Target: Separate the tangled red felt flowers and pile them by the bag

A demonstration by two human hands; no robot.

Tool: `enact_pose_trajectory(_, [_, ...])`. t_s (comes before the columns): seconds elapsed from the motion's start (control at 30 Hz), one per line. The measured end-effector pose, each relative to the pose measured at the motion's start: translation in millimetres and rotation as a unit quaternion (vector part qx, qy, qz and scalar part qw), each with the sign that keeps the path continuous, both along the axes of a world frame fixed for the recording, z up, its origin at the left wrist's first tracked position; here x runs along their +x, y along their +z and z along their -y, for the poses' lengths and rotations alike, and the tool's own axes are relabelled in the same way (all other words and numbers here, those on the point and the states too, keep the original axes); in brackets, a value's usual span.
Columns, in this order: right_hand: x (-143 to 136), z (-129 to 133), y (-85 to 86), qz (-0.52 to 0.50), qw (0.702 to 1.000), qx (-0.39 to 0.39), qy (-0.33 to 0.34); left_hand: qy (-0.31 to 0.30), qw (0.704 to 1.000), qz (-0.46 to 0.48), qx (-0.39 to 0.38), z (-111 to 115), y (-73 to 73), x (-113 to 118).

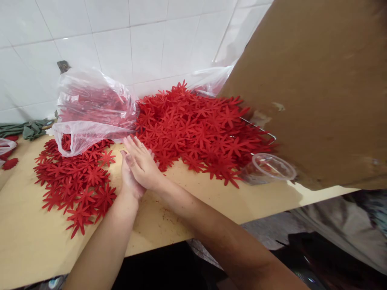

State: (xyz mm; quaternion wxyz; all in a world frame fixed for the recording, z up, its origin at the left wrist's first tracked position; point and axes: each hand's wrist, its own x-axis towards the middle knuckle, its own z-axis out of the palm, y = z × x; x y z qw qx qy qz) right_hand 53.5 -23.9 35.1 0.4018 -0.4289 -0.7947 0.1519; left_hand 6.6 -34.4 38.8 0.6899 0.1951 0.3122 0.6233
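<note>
Both hands meet palm to palm above the table, between two heaps of red flower-shaped cutouts. My right hand (144,164) lies over the other, its fingers stretched out and pointing up and left. Underneath, my left hand (130,180) is partly covered, with its fingers extended too. Nothing shows between the palms, though the contact area is hidden. The larger heap of red cutouts (193,129) spreads right of the hands, against the wall. A smaller heap (81,177) lies to the left, close to my left wrist.
Behind the small heap a clear plastic bag (96,100) holds more red pieces. A transparent plastic cup (273,167) lies tilted at the right, beside a large brown board (317,92). Green cloth (33,129) is at the far left. The table's front edge (157,249) runs below my forearms.
</note>
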Motion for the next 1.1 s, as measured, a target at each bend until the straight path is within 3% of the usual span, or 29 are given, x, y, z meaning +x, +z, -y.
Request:
enact_pose_trajectory(0.13, [8.0,-26.3,8.9,-0.003,0.996,0.034,-0.081,-0.062,0.998,0.016,-0.016,2.4,0.7,10.7])
enact_pose_trajectory(0.2, [17.2,-38.3,10.7,0.007,0.991,0.061,-0.123,-0.030,0.999,-0.009,-0.034,-1.2,-1.9,10.3])
enact_pose_trajectory(0.27, [30.8,-41.8,11.9,0.017,0.989,0.080,-0.123,0.015,0.998,-0.040,-0.054,-6.1,-4.4,4.9])
enact_pose_trajectory(0.4, [80.8,-21.1,20.5,0.028,0.987,0.108,-0.119,0.005,0.995,-0.047,-0.084,-13.0,-4.1,-8.9])
enact_pose_trajectory(0.5, [138.0,6.5,34.5,0.070,0.964,0.095,-0.237,0.002,0.995,-0.028,-0.095,-13.1,-1.2,-10.8])
enact_pose_trajectory(0.57, [177.0,23.6,43.6,0.139,0.927,0.069,-0.341,-0.003,0.994,-0.029,-0.106,-11.5,0.5,-8.1])
enact_pose_trajectory(0.63, [208.5,36.9,48.9,0.239,0.891,-0.017,-0.385,-0.009,0.992,-0.036,-0.117,-10.0,1.5,-5.0])
enact_pose_trajectory(0.77, [236.0,48.8,43.9,0.402,0.827,-0.167,-0.356,-0.010,0.992,-0.040,-0.120,-10.4,-0.1,-4.9])
enact_pose_trajectory(0.9, [234.8,42.5,27.9,0.483,0.801,-0.202,-0.292,0.006,0.993,-0.040,-0.114,-13.0,-3.1,-10.2])
enact_pose_trajectory(1.0, [238.1,37.9,23.2,0.489,0.799,-0.210,-0.280,0.014,0.991,-0.052,-0.123,-13.6,-3.0,-12.1])
enact_pose_trajectory(1.1, [246.4,41.7,31.6,0.449,0.822,-0.197,-0.288,0.023,0.990,-0.054,-0.126,-14.7,-3.2,-10.9])
